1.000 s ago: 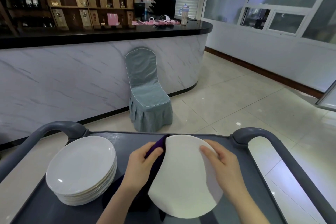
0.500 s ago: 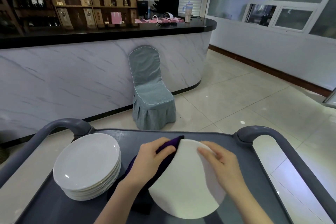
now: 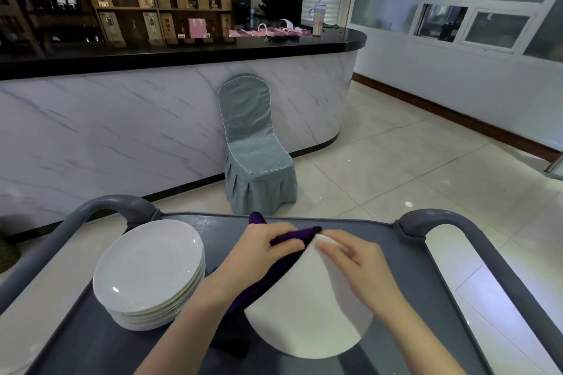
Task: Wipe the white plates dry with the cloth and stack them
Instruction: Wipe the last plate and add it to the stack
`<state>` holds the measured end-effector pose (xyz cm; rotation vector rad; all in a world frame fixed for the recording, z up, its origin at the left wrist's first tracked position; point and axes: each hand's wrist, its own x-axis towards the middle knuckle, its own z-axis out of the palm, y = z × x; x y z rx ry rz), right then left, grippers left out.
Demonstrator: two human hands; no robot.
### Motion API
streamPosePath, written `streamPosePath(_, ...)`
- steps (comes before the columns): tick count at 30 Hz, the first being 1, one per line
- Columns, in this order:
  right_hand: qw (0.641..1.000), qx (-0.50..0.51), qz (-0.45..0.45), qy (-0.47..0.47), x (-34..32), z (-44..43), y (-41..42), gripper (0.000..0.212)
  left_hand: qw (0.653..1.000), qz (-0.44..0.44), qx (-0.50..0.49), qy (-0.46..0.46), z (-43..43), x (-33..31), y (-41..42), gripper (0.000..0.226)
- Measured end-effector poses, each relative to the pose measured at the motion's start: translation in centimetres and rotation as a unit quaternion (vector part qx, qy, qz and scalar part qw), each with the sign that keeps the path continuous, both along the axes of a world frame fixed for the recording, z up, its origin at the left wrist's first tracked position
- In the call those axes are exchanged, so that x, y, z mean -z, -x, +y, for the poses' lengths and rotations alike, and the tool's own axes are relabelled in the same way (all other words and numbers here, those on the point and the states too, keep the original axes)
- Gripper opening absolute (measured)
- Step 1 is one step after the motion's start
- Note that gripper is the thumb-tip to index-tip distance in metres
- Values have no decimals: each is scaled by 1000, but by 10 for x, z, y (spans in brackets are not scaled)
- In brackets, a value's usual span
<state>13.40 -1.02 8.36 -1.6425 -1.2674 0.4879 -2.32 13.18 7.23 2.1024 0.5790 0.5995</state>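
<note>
The left hand [image 3: 259, 253] is gripping the purple cloth [image 3: 268, 280] and pressing it against the upper left edge of the white plate [image 3: 307, 313], which is tilting up from the grey tabletop [image 3: 408, 265]. The right hand [image 3: 362, 268] is holding the plate, fingers curling over its upper rim. A stack of white plates [image 3: 146, 268] is sitting just to the left, apart from the held one.

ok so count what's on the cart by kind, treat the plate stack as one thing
plate stack: 1 (the number of plates in it can't be told for sure)
held plate: 1
purple cloth: 1
total: 3
</note>
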Motion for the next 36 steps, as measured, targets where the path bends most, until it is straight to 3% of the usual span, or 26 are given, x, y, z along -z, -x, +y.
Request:
streamPosePath(3,981,133,112,-86,-3,-1,0,22,976,-114,-149,108,-1,15,6,17)
streamPosePath(6,897,278,295,-176,6,9,22,26,870,-220,-290,333,-23,31,-5,22)
streamPosePath(8,858,330,350,-179,17,14,36,28,825,-233,-363,366,-31,38,-11,31)
streamPosePath(10,867,317,355,-148,28,12,37,24,831,-217,-368,356,-29,40,-7,29)
streamPosePath(12,910,260,315,-77,31,5,26,15,853,-197,-367,315,-24,40,0,25)
streamPosePath(16,983,154,101,10,10,3,-8,23,927,-139,-307,165,-15,29,8,16)
streamPosePath(18,996,69,-19,49,-6,8,-15,18,966,-106,-214,101,-16,22,4,9)
streamPosePath(21,984,-13,-150,100,-8,12,-13,7,994,-46,-101,18,-18,18,-5,12)
streamPosePath(25,994,3,-102,47,3,8,-14,11,995,-63,-71,24,-17,20,-9,17)
streamPosePath(32,978,183,98,-19,21,-2,-24,17,944,-121,-228,205,-28,52,-4,21)
streamPosePath(36,982,171,85,-11,33,-3,-19,20,958,-82,-228,151,-12,48,-4,19)
